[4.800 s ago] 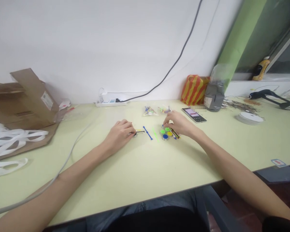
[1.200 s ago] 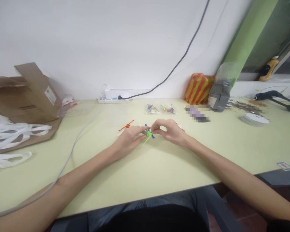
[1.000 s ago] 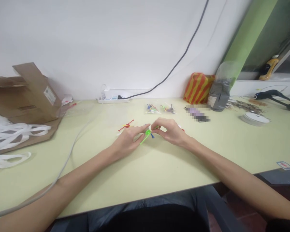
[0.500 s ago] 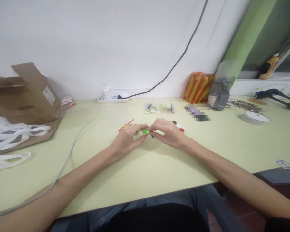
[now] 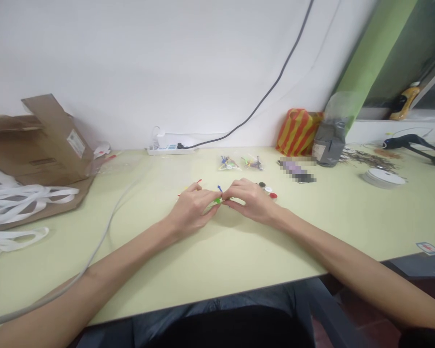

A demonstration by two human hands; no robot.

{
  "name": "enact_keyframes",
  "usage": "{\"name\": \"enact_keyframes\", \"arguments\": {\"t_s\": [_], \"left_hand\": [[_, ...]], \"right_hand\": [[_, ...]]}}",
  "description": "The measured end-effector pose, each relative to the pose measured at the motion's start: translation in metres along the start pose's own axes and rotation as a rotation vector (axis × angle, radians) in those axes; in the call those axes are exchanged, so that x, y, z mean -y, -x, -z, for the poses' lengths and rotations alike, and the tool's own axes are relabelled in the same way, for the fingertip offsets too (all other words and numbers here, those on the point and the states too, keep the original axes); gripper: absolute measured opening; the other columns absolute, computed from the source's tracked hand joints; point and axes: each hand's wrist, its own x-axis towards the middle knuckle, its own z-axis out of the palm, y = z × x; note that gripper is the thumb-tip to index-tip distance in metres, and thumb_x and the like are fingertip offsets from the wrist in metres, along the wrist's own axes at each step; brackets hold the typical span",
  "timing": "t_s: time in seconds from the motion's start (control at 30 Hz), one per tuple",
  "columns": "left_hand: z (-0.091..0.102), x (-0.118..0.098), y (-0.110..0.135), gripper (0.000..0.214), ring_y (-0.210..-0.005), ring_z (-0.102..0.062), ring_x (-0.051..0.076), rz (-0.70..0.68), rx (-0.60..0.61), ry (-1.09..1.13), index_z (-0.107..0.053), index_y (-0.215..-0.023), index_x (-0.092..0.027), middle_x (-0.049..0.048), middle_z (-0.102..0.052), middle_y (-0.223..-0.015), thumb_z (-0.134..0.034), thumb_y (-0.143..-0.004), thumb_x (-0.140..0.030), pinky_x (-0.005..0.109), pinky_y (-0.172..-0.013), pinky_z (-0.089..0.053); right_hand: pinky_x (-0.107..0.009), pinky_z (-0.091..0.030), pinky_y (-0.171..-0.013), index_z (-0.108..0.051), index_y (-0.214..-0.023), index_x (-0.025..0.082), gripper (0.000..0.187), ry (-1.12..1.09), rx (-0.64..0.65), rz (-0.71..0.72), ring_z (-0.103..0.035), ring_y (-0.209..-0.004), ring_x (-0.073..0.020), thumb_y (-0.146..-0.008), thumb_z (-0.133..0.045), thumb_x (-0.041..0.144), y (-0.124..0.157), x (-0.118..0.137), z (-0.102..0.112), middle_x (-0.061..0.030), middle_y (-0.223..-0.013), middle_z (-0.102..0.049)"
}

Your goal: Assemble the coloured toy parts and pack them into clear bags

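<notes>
Over the middle of the table, my left hand pinches a small green plastic piece between thumb and fingers. My right hand meets it from the other side, its fingertips closed at the right end of that piece. Fingers cover most of the piece, so its full shape is hidden. Just behind the fingertips, a blue arrow-shaped piece points away from me. A red arrow tip shows past my left hand. Beside my right hand are small black, white and red round pieces.
Two clear bags of coloured pieces lie farther back. A power strip sits against the wall. At left are a cardboard box, white straps and a grey cable; at right, a white ribbon spool and a striped bag.
My left fingers have closed farther over the green piece, hiding more of it. More of the blue arrow shows behind the hands. My right hand stays nearly in place.
</notes>
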Motion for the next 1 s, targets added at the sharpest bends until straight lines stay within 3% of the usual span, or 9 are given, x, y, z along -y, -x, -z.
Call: {"name": "enact_keyframes", "arguments": {"t_s": [0.5, 0.8, 1.0], "left_hand": [[0.0016, -0.0024, 0.0000, 0.020, -0.061, -0.057, 0.015, -0.081, 0.042, -0.130, -0.063, -0.103, -0.022, -0.0006, -0.073, -0.080, -0.045, -0.096, -0.017, 0.042, -0.101, -0.040], [-0.0007, -0.0009, 0.0009, 0.017, -0.057, -0.055, 0.014, -0.123, 0.053, -0.166, -0.061, -0.096, -0.020, -0.0010, -0.070, -0.072, -0.045, -0.095, -0.016, 0.037, -0.084, -0.041], [0.0004, -0.0012, 0.0006, 0.019, -0.062, -0.058, 0.015, -0.151, 0.072, -0.171, -0.061, -0.099, -0.020, 0.0008, -0.073, -0.078, -0.044, -0.095, -0.015, 0.037, -0.079, -0.038]], "right_hand": [[-0.034, -0.041, -0.077, -0.063, -0.089, 0.020, 0.012, -0.004, 0.047, -0.004, -0.063, -0.083, -0.0191, -0.098, -0.056, 0.019, 0.0010, 0.0029, -0.0015, -0.0056, -0.084, -0.070], [-0.034, -0.042, -0.078, -0.065, -0.087, 0.019, 0.012, 0.013, 0.044, 0.006, -0.063, -0.082, -0.0186, -0.096, -0.058, 0.017, 0.0026, 0.0046, -0.0026, -0.0057, -0.081, -0.069], [-0.034, -0.043, -0.080, -0.065, -0.085, 0.019, 0.011, 0.040, 0.028, 0.000, -0.064, -0.083, -0.0187, -0.095, -0.060, 0.017, 0.0034, 0.0037, -0.0058, -0.0055, -0.081, -0.068]]}}
